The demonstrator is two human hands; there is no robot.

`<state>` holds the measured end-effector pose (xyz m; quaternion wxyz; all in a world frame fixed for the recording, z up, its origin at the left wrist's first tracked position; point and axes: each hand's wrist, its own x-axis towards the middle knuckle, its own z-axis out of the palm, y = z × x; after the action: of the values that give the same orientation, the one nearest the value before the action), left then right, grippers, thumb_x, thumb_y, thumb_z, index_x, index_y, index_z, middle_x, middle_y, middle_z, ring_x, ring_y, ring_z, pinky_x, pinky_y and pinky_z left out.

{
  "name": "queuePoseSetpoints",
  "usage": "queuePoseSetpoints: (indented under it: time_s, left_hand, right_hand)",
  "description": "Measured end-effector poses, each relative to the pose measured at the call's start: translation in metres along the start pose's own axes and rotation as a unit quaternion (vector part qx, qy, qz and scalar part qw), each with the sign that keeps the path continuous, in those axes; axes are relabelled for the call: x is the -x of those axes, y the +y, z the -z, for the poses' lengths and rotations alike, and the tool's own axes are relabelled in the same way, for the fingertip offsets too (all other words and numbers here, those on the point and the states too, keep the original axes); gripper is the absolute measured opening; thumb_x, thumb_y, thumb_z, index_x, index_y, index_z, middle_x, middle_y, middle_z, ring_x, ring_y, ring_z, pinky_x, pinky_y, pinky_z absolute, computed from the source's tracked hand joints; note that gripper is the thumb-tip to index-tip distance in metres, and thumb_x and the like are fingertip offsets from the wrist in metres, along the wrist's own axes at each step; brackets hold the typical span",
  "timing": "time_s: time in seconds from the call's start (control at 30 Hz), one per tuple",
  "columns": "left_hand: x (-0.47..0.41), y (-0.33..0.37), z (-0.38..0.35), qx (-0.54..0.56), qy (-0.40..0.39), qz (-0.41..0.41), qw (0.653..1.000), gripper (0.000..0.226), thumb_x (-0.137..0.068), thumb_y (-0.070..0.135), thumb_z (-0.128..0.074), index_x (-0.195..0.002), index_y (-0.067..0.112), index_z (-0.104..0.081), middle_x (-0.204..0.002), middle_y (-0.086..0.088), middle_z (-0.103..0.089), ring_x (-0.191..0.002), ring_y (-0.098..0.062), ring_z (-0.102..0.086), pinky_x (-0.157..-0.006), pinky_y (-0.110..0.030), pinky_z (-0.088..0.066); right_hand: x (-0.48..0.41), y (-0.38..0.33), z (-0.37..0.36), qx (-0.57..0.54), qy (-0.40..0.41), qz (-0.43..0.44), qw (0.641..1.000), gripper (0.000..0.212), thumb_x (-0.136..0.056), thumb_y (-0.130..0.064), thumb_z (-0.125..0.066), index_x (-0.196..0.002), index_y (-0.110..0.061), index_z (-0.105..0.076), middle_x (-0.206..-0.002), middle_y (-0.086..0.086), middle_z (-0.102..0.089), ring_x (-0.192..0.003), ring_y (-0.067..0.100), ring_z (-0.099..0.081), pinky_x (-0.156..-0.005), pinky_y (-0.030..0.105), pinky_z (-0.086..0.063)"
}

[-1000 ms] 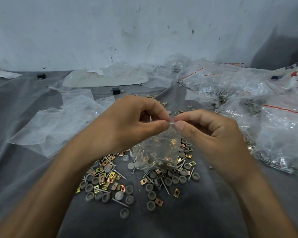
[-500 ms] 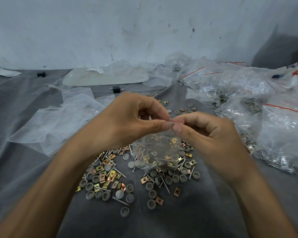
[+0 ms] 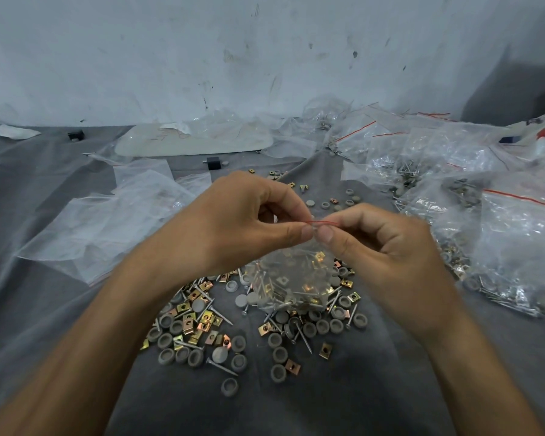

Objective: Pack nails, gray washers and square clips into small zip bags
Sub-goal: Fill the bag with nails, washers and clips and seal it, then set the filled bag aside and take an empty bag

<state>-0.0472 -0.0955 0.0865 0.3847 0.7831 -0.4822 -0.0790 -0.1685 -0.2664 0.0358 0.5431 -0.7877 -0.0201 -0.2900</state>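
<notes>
Left hand (image 3: 233, 228) and right hand (image 3: 387, 247) pinch the top of a filled small clear plastic zip bag (image 3: 293, 278) (sealing, I judge); gray round washers (image 3: 278, 373) and brass square clips (image 3: 325, 350) remain loose.

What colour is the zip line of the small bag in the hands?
The zip line is red, in the head view.

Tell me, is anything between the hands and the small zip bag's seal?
Nothing visible. The left hand and right hand both pinch the red zip strip directly; the small zip bag hangs below them.
</notes>
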Motion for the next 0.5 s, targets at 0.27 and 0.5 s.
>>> queuePoseSetpoints:
  time_s: [0.27, 0.5]
  left_hand:
    - [-0.001, 0.003, -0.006, 0.003, 0.013, 0.004, 1.000, 0.004, -0.086, 0.023, -0.074, -0.083, 0.025, -0.073, -0.059, 0.014, -0.059, -0.054, 0.000, -0.049, -0.054, -0.016, -0.038]
    - [0.001, 0.010, -0.010, -0.055, 0.042, -0.020, 0.997, 0.005, -0.089, 0.032, -0.070, -0.089, 0.029, -0.074, -0.072, 0.012, -0.070, -0.067, -0.011, -0.064, -0.063, -0.037, -0.053]
  right_hand:
    - [-0.001, -0.001, 0.000, -0.023, 0.018, 0.003, 1.000, 0.005, -0.087, -0.022, -0.074, -0.090, -0.023, -0.077, -0.081, -0.003, -0.076, -0.072, 0.002, -0.066, -0.064, 0.016, -0.052]
    - [0.001, 0.001, 0.000, -0.021, 0.043, -0.012, 0.999, 0.007, -0.087, -0.026, -0.075, -0.092, -0.023, -0.079, -0.083, -0.002, -0.078, -0.076, 0.012, -0.072, -0.068, 0.029, -0.057]
